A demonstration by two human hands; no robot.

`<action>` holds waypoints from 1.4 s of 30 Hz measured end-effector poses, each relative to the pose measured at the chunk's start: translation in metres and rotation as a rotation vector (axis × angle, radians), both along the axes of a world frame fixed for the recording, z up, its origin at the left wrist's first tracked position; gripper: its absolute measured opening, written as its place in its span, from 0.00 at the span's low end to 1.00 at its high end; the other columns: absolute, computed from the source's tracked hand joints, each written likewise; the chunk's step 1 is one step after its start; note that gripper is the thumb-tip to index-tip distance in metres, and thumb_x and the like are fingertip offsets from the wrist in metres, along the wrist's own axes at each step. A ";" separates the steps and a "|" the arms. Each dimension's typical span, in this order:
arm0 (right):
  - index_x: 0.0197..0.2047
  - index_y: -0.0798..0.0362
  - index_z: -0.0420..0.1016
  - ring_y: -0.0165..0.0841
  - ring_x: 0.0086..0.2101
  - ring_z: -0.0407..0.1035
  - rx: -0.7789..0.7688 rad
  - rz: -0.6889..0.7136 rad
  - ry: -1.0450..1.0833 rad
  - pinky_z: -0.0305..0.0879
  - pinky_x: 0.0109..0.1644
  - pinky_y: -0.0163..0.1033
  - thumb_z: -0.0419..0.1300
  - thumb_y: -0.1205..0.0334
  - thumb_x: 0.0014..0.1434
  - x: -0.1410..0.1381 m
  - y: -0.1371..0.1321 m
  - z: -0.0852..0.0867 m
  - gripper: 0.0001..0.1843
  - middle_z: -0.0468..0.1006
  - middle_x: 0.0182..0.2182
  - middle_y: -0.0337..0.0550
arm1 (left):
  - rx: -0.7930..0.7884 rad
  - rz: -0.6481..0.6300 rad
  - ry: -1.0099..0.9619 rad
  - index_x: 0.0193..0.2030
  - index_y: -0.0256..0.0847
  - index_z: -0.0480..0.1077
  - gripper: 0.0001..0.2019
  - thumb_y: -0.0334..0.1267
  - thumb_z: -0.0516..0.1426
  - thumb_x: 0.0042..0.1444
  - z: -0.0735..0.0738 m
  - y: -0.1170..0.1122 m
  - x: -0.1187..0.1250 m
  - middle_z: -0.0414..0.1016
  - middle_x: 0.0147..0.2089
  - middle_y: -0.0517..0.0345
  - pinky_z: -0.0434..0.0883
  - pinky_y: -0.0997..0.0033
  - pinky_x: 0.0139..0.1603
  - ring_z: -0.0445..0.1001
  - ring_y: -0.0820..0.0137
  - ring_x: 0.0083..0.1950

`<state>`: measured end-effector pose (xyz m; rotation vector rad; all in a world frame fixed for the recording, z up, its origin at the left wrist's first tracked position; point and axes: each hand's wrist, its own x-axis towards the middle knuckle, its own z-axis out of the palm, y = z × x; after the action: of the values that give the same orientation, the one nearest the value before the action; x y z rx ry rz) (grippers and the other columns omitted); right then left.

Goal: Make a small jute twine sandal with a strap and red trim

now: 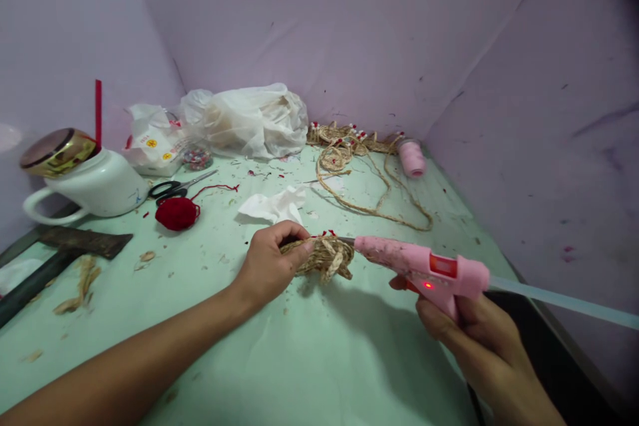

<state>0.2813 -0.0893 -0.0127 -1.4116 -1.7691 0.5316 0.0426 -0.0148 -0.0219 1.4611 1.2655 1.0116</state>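
Observation:
My left hand [273, 263] pinches a small woven piece of straw rope [332, 259] with red bits along its top edge, held just above the green table. My right hand [482, 339] is wrapped round the handle of a pink hot glue gun [412, 259]. A red light glows on the gun's side, and a long clear glue stick [559, 299] sticks out of its back. The nozzle points left and meets the far right edge of the straw piece; whether it touches cannot be made out. Part of the straw piece is hidden by my left fingers.
A red yarn ball [177, 213], black scissors [174, 190], a white mug [100, 183] and a hammer [80, 243] lie left. White plastic bags [259, 123], coiled straw rope [339, 153] and a pink thread spool [412, 158] stand along the back wall. Crumpled tissue [274, 205] lies mid-table.

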 end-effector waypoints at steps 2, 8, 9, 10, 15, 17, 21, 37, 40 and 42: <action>0.42 0.48 0.74 0.37 0.35 0.72 -0.010 -0.001 0.014 0.69 0.37 0.35 0.55 0.61 0.55 0.000 0.000 -0.001 0.11 0.78 0.35 0.41 | 0.008 0.001 0.012 0.28 0.37 0.68 0.05 0.37 0.58 0.46 -0.001 0.000 -0.001 0.69 0.26 0.60 0.63 0.76 0.29 0.65 0.74 0.28; 0.43 0.48 0.72 0.37 0.35 0.72 -0.044 -0.016 0.035 0.69 0.38 0.36 0.55 0.60 0.55 0.004 -0.003 -0.007 0.12 0.77 0.34 0.41 | 0.024 0.004 0.049 0.29 0.37 0.68 0.06 0.38 0.57 0.47 -0.001 -0.002 -0.001 0.70 0.27 0.60 0.63 0.75 0.30 0.66 0.73 0.29; 0.43 0.48 0.72 0.37 0.35 0.72 -0.046 -0.014 0.035 0.69 0.38 0.36 0.55 0.60 0.55 0.004 -0.004 -0.008 0.12 0.77 0.35 0.41 | 0.027 0.002 0.051 0.29 0.37 0.68 0.06 0.38 0.57 0.47 -0.001 -0.002 -0.001 0.70 0.27 0.60 0.63 0.75 0.30 0.66 0.73 0.29; 0.43 0.48 0.72 0.36 0.35 0.72 -0.042 -0.005 0.034 0.69 0.38 0.36 0.55 0.61 0.55 0.003 -0.004 -0.009 0.12 0.77 0.35 0.41 | 0.029 0.001 0.052 0.29 0.37 0.68 0.06 0.38 0.57 0.47 -0.001 -0.001 0.000 0.70 0.27 0.60 0.64 0.74 0.30 0.66 0.73 0.29; 0.44 0.48 0.72 0.35 0.35 0.72 -0.006 0.033 0.036 0.69 0.37 0.34 0.55 0.64 0.55 -0.002 -0.005 -0.007 0.13 0.78 0.36 0.41 | 0.032 -0.004 0.052 0.29 0.37 0.69 0.05 0.37 0.57 0.47 -0.001 -0.002 0.000 0.70 0.27 0.60 0.64 0.74 0.30 0.66 0.73 0.29; 0.44 0.49 0.72 0.35 0.33 0.72 0.000 0.029 0.036 0.69 0.35 0.33 0.55 0.64 0.55 -0.004 -0.004 -0.005 0.12 0.79 0.34 0.40 | 0.038 -0.001 0.055 0.29 0.37 0.69 0.05 0.37 0.57 0.47 -0.001 -0.003 0.000 0.70 0.27 0.59 0.64 0.74 0.30 0.66 0.73 0.29; 0.39 0.50 0.73 0.34 0.29 0.72 0.005 0.025 0.016 0.69 0.30 0.33 0.55 0.64 0.54 -0.006 -0.005 -0.003 0.09 0.78 0.30 0.40 | 0.065 0.001 0.074 0.29 0.38 0.69 0.05 0.37 0.57 0.47 0.000 -0.005 0.000 0.70 0.27 0.60 0.64 0.75 0.30 0.66 0.73 0.29; 0.30 0.51 0.71 0.30 0.22 0.64 -0.055 -0.083 0.108 0.62 0.24 0.33 0.57 0.60 0.53 -0.009 -0.006 0.004 0.05 0.69 0.21 0.36 | 0.035 0.014 0.066 0.29 0.37 0.69 0.06 0.38 0.57 0.47 0.000 -0.003 0.000 0.70 0.27 0.60 0.63 0.76 0.29 0.66 0.73 0.28; 0.29 0.51 0.70 0.30 0.22 0.64 -0.044 -0.134 0.141 0.62 0.24 0.33 0.57 0.60 0.53 -0.006 -0.007 0.003 0.05 0.69 0.21 0.36 | 0.033 0.013 0.068 0.29 0.37 0.69 0.06 0.38 0.57 0.47 0.001 -0.002 -0.001 0.70 0.26 0.60 0.63 0.76 0.28 0.66 0.73 0.28; 0.29 0.51 0.70 0.31 0.22 0.64 -0.048 -0.123 0.124 0.63 0.24 0.33 0.57 0.60 0.53 -0.002 -0.007 0.002 0.05 0.69 0.21 0.36 | 0.033 0.014 0.070 0.29 0.37 0.68 0.06 0.38 0.57 0.47 0.001 -0.002 0.000 0.69 0.26 0.60 0.63 0.76 0.28 0.66 0.73 0.28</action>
<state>0.2789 -0.0967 -0.0104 -1.4776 -1.5700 0.5861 0.0422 -0.0164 -0.0207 1.5269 1.3162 1.0025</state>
